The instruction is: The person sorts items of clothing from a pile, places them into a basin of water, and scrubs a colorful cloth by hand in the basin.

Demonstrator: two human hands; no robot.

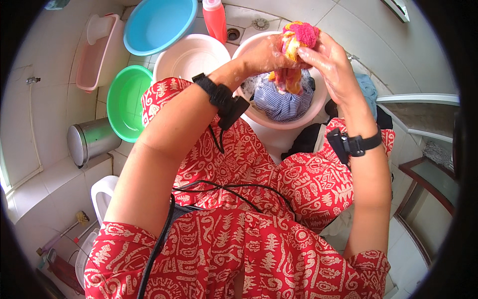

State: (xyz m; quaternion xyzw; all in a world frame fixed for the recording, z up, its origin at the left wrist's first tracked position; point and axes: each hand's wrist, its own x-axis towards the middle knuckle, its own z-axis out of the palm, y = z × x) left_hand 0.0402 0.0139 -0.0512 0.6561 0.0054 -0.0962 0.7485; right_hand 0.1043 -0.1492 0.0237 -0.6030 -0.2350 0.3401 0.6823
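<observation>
A wet pink and orange cloth (pixel 300 37) is bunched between my two hands, its lower end hanging down. My left hand (pixel 267 56) grips the cloth from the left, with some suds on the skin. On the other side, my right hand (pixel 326 61) is closed around the cloth with its thumb across the front. Directly below is a pale pink basin (pixel 257 121) with foamy water, in which a blue-and-white striped garment (pixel 285 99) lies heaped. Part of the basin is hidden behind my hands and left wrist.
Left of the pink basin stand a whitish basin (pixel 194 56), a blue basin (pixel 157 26) and a green basin (pixel 129 101) with water. A red plastic bottle (pixel 215 22) is near a floor drain (pixel 260 24). A metal bin (pixel 93 142) lies at left; dark clothes (pixel 306 142) lie at right.
</observation>
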